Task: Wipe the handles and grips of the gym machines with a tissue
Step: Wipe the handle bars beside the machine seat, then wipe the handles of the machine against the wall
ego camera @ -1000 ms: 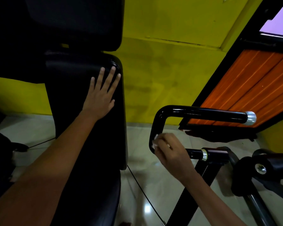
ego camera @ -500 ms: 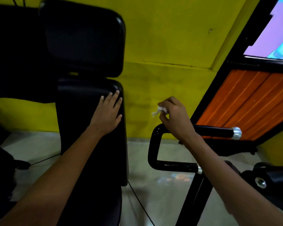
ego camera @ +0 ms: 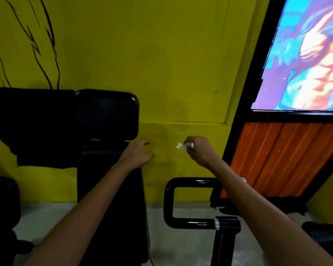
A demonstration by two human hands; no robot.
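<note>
Looking at the black padded seat back (ego camera: pixel 112 169) on the left, then the black looped handle (ego camera: pixel 168 204) low in the middle. I'm judging this as between wipes: my right hand (ego camera: pixel 199 150) is pinching the tissue (ego camera: pixel 183 146) in the air above the handle, touching nothing. My left hand (ego camera: pixel 137 153) is hovering, fingers loosely apart. Next I'm needing to bring the tissue down onto a grip. My forearm is hiding the handle's far end.
</note>
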